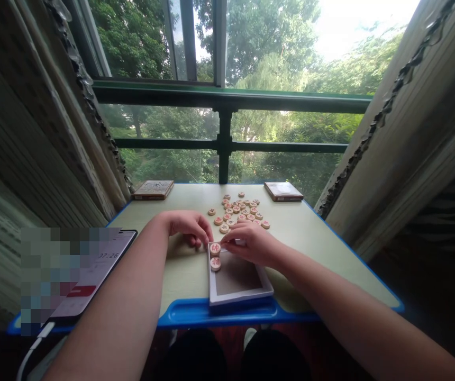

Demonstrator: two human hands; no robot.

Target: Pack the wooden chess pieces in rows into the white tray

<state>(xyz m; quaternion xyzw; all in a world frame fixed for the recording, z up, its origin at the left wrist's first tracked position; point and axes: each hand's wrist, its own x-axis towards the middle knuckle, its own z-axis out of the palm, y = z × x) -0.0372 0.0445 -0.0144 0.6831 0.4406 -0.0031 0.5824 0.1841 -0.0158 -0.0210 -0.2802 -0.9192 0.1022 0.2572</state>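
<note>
A shallow white box tray (238, 295) lies on the table in front of me, near the front edge. Two round wooden chess pieces with red characters (215, 256) sit in its far left corner. My left hand (188, 226) rests at the tray's far left corner, fingers curled together beside the upper piece. My right hand (251, 244) lies over the tray's far edge, fingers bent and pinched toward that same piece. A loose pile of several more wooden pieces (240, 210) lies just beyond both hands.
A phone (92, 275) with a cable lies at the front left of the blue-rimmed table (330, 238). A flat box (153, 189) sits at the back left, another (283, 191) at the back right. A window railing (223, 145) stands behind.
</note>
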